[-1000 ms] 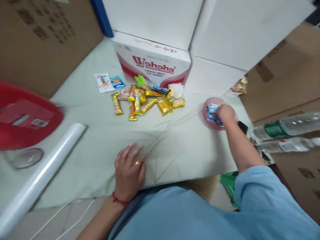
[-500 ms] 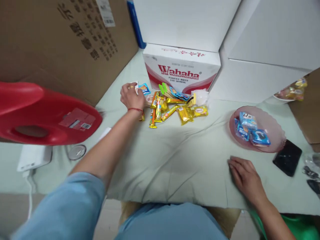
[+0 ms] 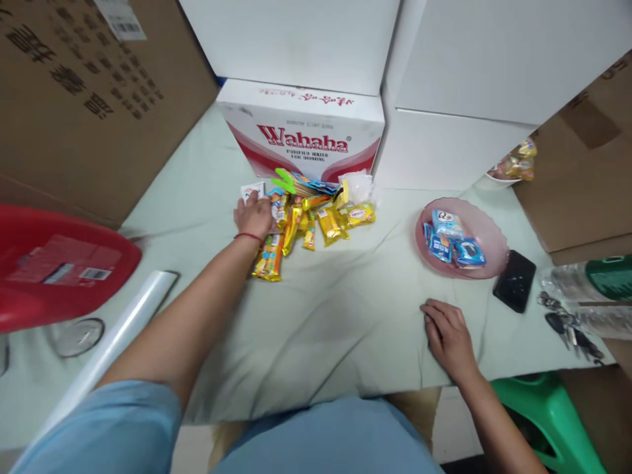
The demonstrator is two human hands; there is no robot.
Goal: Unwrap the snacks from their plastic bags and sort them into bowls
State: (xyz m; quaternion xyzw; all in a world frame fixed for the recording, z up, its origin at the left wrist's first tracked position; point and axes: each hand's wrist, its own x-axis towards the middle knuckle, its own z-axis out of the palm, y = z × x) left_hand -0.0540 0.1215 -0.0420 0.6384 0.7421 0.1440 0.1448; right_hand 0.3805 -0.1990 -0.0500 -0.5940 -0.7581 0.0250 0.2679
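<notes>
My left hand reaches into the left end of a snack pile, palm down with its fingers apart. Its fingertips are by a small white packet, and a blue-and-yellow packet lies against its thumb side. Orange-and-yellow stick packets lie just below the wrist, and several yellow wrapped snacks spread to the right. On the cloth at the right rests my right hand, holding nothing, with its fingers loosely bent. Beyond it, a pink translucent bowl holds blue snack packets.
A white-and-red Wahaha carton stands behind the pile. A black phone, keys and plastic bottles lie at the right. A red jug and a white roll are at the left.
The view has turned, shifting the scene left. Snacks at the pile's left end are rearranged, with orange-and-yellow sticks now nearer the front beside my left wrist. My right hand stays resting.
</notes>
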